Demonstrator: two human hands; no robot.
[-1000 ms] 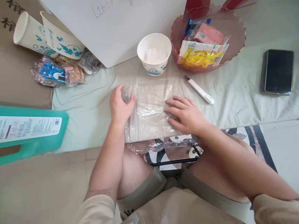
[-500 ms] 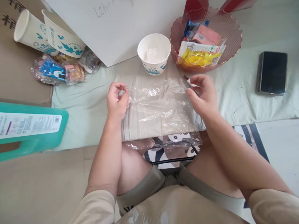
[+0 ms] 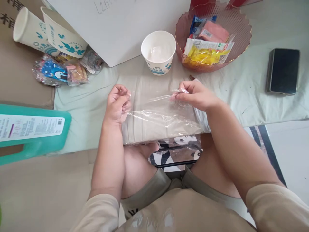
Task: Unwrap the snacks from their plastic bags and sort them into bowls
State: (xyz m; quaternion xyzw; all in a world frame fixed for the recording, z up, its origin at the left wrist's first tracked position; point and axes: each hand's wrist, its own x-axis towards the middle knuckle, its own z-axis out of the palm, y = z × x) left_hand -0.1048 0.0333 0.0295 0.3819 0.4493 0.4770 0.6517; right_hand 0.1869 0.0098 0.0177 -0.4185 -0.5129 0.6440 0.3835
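The cloth-covered surface (image 3: 251,106) before me carries 1 paper cup (image 3: 159,66), 1 pink bowl (image 3: 240,38) and 1 white box (image 3: 116,35); 1 black device (image 3: 285,71) lies to my right, and clear film (image 3: 164,120) nearest me.

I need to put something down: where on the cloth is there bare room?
Bare cloth lies left, between the jug and left hand, and right, between the bowl, phone and right arm. The middle is crowded: the left hand and right hand hold film there, with the cup and bowl beyond.
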